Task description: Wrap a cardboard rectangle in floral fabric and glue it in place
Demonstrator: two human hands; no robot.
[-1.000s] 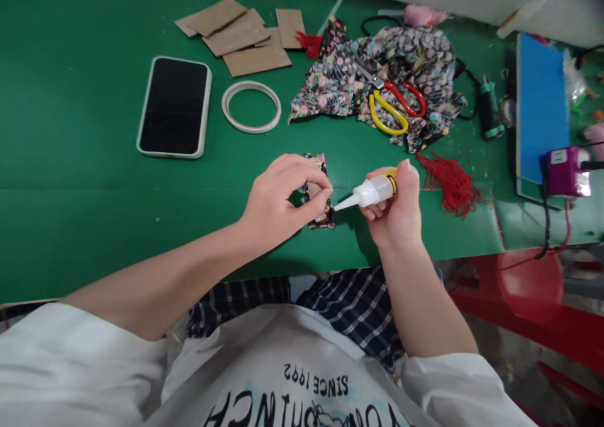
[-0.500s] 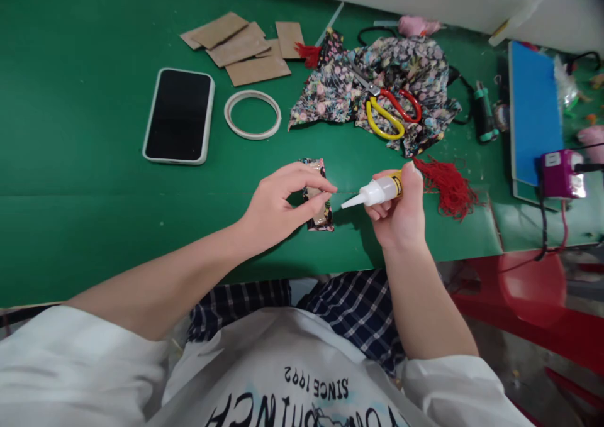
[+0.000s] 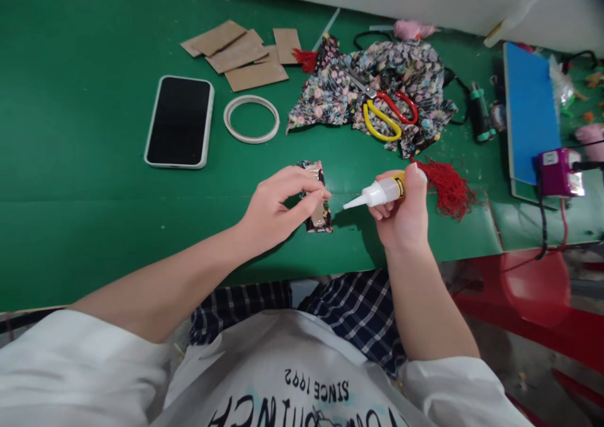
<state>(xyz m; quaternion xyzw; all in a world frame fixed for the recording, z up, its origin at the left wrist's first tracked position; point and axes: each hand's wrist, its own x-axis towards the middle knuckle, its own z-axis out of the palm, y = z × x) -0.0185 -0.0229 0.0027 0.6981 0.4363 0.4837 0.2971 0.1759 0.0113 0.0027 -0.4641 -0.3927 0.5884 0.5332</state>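
Observation:
A small cardboard piece edged with dark floral fabric (image 3: 321,219) lies on the green table, its middle partly hidden by my left hand (image 3: 282,205). The thumb and fingertips of that hand are pinched together at the piece's right side. My right hand (image 3: 406,216) is wrapped round a glue bottle (image 3: 385,190) with a white nozzle and yellow label. The nozzle points left, a short way right of the piece and apart from it. Beyond the right hand lies a bundle of red thread (image 3: 450,188).
Crumpled floral fabric (image 3: 321,103) carries red-and-yellow scissors (image 3: 383,122) at the back. A tape roll (image 3: 251,139), a phone (image 3: 180,122) and several cardboard pieces (image 3: 257,75) lie left of it. On the right are a blue board (image 3: 533,109), a purple device (image 3: 560,172) and a red stool (image 3: 535,288).
My left thumb and fingertips have come together from a small gap at the fabric-edged piece. The glue bottle stays in my right hand, almost unmoved. The view has shifted slightly.

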